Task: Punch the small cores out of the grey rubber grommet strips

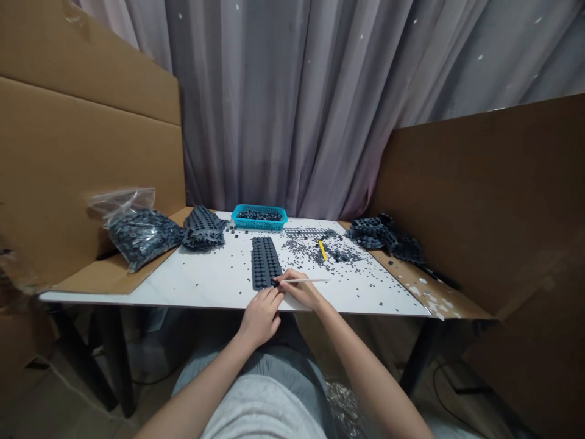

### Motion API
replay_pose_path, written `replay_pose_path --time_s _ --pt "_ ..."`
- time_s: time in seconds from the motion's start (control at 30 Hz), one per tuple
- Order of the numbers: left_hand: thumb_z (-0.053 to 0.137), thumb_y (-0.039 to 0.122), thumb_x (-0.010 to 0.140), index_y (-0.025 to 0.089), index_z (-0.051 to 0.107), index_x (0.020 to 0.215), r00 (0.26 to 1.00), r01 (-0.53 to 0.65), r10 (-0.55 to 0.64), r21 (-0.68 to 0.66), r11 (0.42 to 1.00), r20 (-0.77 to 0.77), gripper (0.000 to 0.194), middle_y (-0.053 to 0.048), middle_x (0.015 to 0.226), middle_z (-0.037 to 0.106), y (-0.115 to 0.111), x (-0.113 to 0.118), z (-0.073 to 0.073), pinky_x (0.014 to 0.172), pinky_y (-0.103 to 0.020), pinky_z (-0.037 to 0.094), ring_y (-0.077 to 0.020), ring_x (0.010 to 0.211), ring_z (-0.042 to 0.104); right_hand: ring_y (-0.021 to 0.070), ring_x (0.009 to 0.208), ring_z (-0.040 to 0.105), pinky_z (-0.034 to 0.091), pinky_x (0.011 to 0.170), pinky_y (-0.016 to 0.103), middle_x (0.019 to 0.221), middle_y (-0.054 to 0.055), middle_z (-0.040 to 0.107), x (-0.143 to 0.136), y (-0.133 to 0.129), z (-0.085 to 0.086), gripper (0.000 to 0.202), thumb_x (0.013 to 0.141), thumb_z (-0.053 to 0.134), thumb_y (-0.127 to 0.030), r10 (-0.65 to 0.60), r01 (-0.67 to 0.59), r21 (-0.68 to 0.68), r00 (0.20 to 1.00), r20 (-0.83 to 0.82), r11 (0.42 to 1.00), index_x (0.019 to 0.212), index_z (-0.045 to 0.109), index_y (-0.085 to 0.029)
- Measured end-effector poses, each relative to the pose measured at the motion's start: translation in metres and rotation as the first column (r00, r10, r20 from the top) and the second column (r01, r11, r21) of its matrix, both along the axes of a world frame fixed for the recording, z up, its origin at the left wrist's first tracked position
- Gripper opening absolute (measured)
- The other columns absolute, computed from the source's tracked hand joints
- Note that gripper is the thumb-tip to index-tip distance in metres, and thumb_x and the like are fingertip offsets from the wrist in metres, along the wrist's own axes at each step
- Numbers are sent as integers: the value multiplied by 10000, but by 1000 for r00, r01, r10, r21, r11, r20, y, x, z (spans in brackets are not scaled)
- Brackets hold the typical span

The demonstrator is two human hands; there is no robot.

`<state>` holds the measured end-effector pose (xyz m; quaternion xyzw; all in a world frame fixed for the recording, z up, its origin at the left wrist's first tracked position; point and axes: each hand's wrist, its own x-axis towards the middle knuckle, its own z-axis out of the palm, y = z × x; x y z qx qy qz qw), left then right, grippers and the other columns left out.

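A dark rubber-like sheet (266,259) with rows of raised round shapes lies lengthwise in front of me on the white table. My left hand (261,316) rests at the sheet's near end, fingers stretched over the table edge and thumb apart. Close beside it, my right hand (299,286) is closed around a thin white stick (315,280), which points out to the right. The right fingertips touch the sheet's near right corner. Whatever lies directly beneath those fingertips is hidden.
Small dark bits (301,249) are scattered right of the sheet, around a yellow strip (322,250). Behind stands a blue basket (259,225) of dark pieces. Stacked sheets (203,228) and a filled plastic bag (141,235) lie left; more sheets (372,231) lie right. Cardboard walls flank the table.
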<state>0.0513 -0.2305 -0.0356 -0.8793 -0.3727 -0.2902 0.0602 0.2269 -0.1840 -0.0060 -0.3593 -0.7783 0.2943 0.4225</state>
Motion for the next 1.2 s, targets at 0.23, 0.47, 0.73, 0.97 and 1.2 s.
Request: replay_pose_path --time_s 0.23,0.47,0.73,0.97,1.2 --pt "546 93 700 133 530 1256 1000 3 -3 4 1000 -12 557 -128 1278 556 0 -1 0 1018 -442 388 -298 1201 476 232 979 670 532 806 380 955 114 718 1 0 0 292 863 560 -462 38 -40 -47 998 -45 998 811 595 -177" --pt "537 87 687 117 544 1244 999 -12 12 6 1000 -31 558 -137 1276 565 0 -1 0 1010 -451 402 -300 1185 501 230 922 649 489 810 379 963 92 708 0 0 -3 133 865 576 -314 -33 31 36 998 55 999 821 611 -193" --pt "535 97 687 117 546 1246 999 -19 19 -5 1000 -30 560 -128 1263 577 1 -1 -1 1008 -449 405 -300 1180 503 220 974 576 450 861 356 926 66 687 -2 -1 0 104 862 536 -164 -74 56 110 983 167 992 834 629 -198" --pt "540 112 688 149 537 1257 1000 -20 20 -11 1000 -11 570 -114 1265 574 -1 0 0 1005 -440 408 -291 1179 502 234 958 546 459 837 369 897 70 676 -2 0 -1 153 890 478 -167 -90 60 151 976 197 987 838 615 -210" --pt "548 105 681 140 552 1231 1000 -27 27 -16 1000 3 552 -129 1233 587 -1 1 2 980 -441 427 -297 1160 510 242 929 533 456 816 376 894 86 661 -4 1 -2 165 894 457 -195 -97 62 175 976 197 983 868 619 -199"
